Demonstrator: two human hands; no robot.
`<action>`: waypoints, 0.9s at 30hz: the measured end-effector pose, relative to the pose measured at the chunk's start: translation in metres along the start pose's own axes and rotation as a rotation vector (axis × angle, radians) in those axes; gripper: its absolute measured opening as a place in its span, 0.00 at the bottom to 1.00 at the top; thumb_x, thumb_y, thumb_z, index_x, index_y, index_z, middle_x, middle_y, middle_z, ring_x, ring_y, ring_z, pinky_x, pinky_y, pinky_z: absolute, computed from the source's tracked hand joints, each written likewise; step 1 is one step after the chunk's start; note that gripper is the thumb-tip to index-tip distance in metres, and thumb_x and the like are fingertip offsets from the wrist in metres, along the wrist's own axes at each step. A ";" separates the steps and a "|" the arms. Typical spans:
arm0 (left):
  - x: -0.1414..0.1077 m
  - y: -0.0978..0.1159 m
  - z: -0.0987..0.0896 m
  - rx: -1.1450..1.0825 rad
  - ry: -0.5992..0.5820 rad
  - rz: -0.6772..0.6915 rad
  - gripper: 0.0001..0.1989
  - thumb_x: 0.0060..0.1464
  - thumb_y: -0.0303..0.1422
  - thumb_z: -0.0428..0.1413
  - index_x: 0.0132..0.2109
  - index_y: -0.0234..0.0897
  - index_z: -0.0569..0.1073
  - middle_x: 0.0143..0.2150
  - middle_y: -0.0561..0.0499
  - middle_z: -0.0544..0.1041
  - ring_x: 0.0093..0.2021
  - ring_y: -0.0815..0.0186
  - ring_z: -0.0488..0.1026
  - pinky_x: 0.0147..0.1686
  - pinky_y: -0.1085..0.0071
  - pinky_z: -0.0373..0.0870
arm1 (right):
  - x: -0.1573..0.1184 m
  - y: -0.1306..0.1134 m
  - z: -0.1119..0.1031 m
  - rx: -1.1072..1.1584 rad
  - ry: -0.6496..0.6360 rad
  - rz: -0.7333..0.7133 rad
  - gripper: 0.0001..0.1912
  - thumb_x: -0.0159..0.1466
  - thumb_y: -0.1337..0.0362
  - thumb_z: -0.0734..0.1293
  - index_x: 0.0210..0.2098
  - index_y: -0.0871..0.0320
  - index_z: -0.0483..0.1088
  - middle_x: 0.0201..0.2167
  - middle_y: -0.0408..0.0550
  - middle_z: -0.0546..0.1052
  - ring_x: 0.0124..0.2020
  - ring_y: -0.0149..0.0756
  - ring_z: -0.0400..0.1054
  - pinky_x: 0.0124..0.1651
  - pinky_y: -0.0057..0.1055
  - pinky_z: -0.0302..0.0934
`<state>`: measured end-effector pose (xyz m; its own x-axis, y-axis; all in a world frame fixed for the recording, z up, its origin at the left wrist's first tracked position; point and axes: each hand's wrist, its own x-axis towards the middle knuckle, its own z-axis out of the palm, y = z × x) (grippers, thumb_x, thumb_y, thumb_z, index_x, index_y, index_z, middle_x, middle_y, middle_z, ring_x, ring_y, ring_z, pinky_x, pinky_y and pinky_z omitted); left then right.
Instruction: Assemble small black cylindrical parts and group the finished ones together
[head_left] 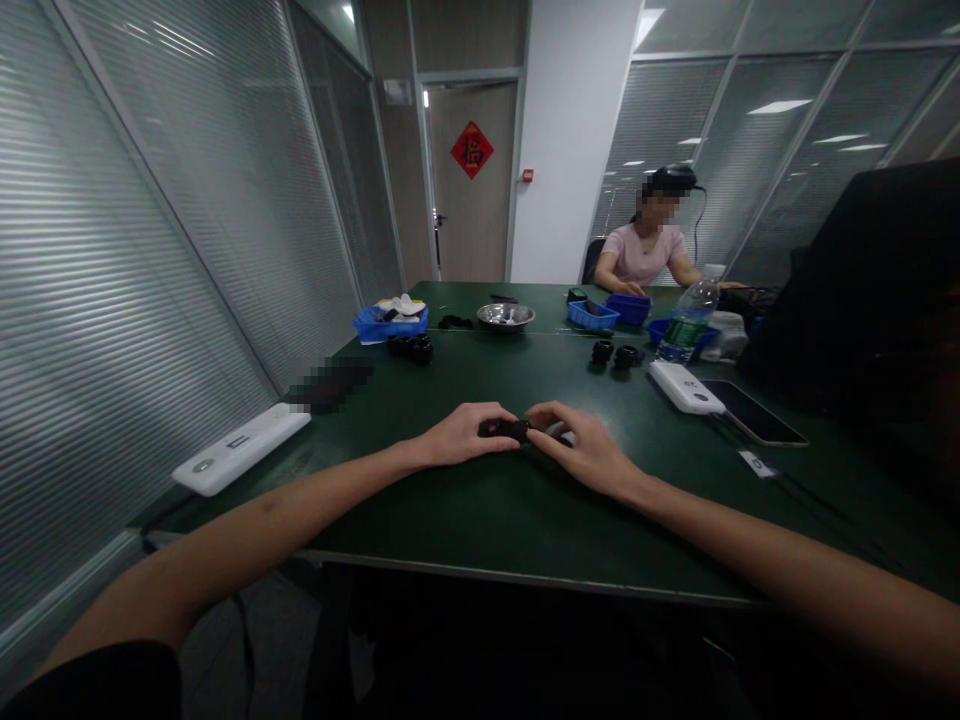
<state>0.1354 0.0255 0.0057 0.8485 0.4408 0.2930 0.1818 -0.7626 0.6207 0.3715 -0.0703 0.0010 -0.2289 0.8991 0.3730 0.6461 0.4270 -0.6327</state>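
In the middle of the table, my left hand (466, 434) grips a small black part (504, 429) between thumb and fingers. Its exact kind is too dark and small to make out. From the other side, my right hand (585, 448) has its thumb and forefinger closed at the right end of the same part. Below the right hand's fingers a small dark and pale bit shows, mostly hidden by the hand. Both forearms reach in over the table's front edge.
Beyond my hands are black round parts (624, 357), a black cluster (411, 347), a metal bowl (506, 318) and blue baskets (390, 325). White power banks (241, 449) flank me; a phone (754, 412) and bottle (688, 318) stand right. A co-worker (643, 250) sits opposite.
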 end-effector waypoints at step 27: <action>0.000 -0.005 0.002 0.003 0.007 0.031 0.19 0.63 0.45 0.60 0.54 0.37 0.77 0.43 0.48 0.76 0.40 0.64 0.71 0.40 0.69 0.65 | 0.000 0.002 0.000 0.017 -0.015 -0.004 0.15 0.69 0.57 0.68 0.53 0.54 0.72 0.46 0.49 0.79 0.44 0.41 0.75 0.46 0.40 0.72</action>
<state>0.1355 0.0288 0.0014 0.8502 0.4203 0.3170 0.1573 -0.7774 0.6090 0.3725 -0.0694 -0.0003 -0.2426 0.8987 0.3655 0.6329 0.4321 -0.6425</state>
